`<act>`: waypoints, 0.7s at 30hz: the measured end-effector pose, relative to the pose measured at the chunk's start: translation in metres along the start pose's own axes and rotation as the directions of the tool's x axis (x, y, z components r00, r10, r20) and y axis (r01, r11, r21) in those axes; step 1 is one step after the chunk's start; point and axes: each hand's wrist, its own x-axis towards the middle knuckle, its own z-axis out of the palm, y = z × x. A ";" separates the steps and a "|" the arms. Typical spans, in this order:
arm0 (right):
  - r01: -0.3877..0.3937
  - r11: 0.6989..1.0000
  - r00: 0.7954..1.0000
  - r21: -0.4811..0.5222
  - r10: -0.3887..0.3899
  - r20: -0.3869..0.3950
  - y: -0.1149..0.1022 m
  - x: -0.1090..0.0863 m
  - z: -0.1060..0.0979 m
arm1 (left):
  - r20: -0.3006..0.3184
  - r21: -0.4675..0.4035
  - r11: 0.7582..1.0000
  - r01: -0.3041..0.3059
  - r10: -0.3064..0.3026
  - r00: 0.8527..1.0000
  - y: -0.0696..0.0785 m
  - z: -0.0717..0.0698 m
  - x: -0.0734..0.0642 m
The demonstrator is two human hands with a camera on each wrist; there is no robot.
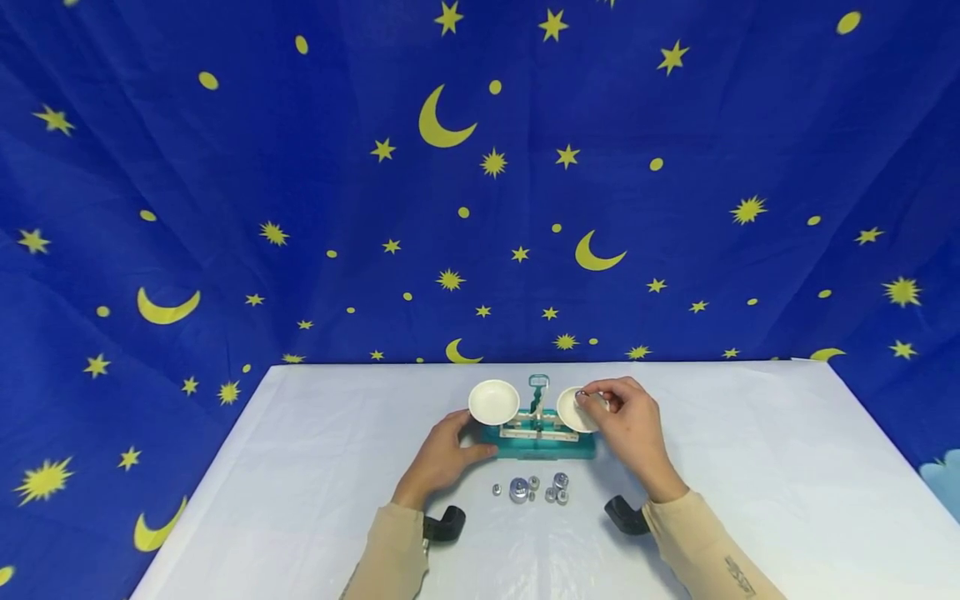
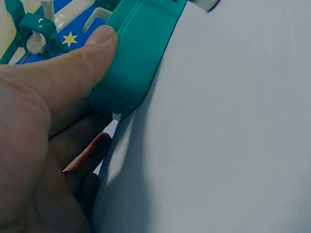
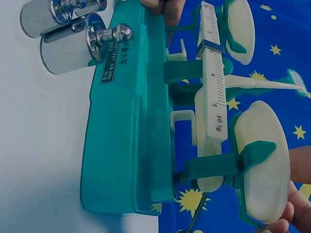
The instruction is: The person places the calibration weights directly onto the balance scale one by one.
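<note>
A teal tray balance with two cream pans stands on the white table. My left hand grips the left end of its base, the thumb lying on top and the other fingers behind the edge. Over the right pan, my right hand pinches a small metal weight between thumb and forefinger. In the right wrist view, the pan hides most of the right fingers and the weight is out of sight. The left pan holds nothing visible.
Several silver weights of different sizes, the biggest weight among them, stand on the table in front of the balance. Behind the table hangs a blue cloth with yellow stars and moons. Black wrist mounts project near both forearms.
</note>
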 end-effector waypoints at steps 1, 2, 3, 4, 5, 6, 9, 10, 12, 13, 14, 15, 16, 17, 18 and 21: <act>0.003 1.000 1.000 0.001 -0.003 0.001 0.000 0.000 0.000 | -0.001 0.002 1.000 0.000 0.000 1.000 0.000 0.000 0.000; 0.002 1.000 1.000 0.000 -0.002 0.001 0.000 0.000 0.000 | -0.002 0.003 1.000 -0.001 0.001 1.000 0.000 0.000 0.000; 0.002 1.000 1.000 -0.001 -0.002 0.002 -0.001 0.000 0.000 | -0.003 0.005 1.000 -0.002 0.002 1.000 0.000 0.000 0.000; 0.003 1.000 1.000 -0.003 -0.003 0.002 -0.001 0.000 0.001 | -0.003 0.006 1.000 -0.003 0.004 1.000 0.000 0.000 0.000; -0.002 1.000 1.000 -0.003 0.002 0.003 -0.001 0.000 0.001 | -0.003 0.008 1.000 -0.005 0.005 1.000 0.001 0.000 0.000; -0.005 1.000 1.000 -0.001 0.005 0.005 -0.001 0.000 0.001 | -0.004 0.007 1.000 -0.006 0.006 1.000 0.000 0.000 0.000; -0.009 1.000 1.000 -0.006 0.009 0.011 0.000 0.000 0.000 | -0.003 0.009 1.000 -0.008 0.008 1.000 0.001 0.000 0.000; -0.008 1.000 1.000 -0.004 0.008 0.012 0.000 0.000 0.000 | -0.003 0.008 1.000 -0.007 0.007 1.000 0.001 0.000 0.000; -0.001 1.000 1.000 -0.001 0.001 0.010 0.000 0.000 0.000 | -0.003 0.005 1.000 -0.007 0.007 1.000 0.001 0.000 0.000; 0.005 1.000 1.000 0.000 -0.005 0.007 -0.001 0.000 -0.001 | -0.003 0.005 1.000 -0.007 0.007 1.000 0.000 0.000 0.001; 0.009 1.000 1.000 0.003 -0.009 0.002 -0.001 0.000 -0.001 | -0.003 0.005 1.000 -0.007 0.007 1.000 0.000 0.000 0.000; 0.012 1.000 1.000 0.006 -0.012 -0.003 -0.001 0.000 -0.002 | -0.002 0.005 1.000 -0.007 0.007 1.000 0.000 0.000 0.001; 0.015 1.000 1.000 0.007 -0.015 -0.008 -0.002 0.000 -0.003 | -0.002 0.007 1.000 -0.008 0.008 1.000 0.000 0.000 0.000; 0.018 1.000 1.000 0.009 -0.018 -0.012 -0.003 0.000 -0.003 | -0.002 0.008 1.000 -0.009 0.009 1.000 0.000 0.000 0.000; 0.022 1.000 1.000 0.009 -0.022 -0.016 -0.003 0.000 -0.004 | -0.001 0.009 1.000 -0.009 0.009 1.000 -0.001 0.000 0.000; 0.030 1.000 0.999 0.003 -0.030 -0.021 -0.006 -0.002 -0.006 | -0.003 0.011 1.000 -0.010 0.010 1.000 -0.002 0.000 0.001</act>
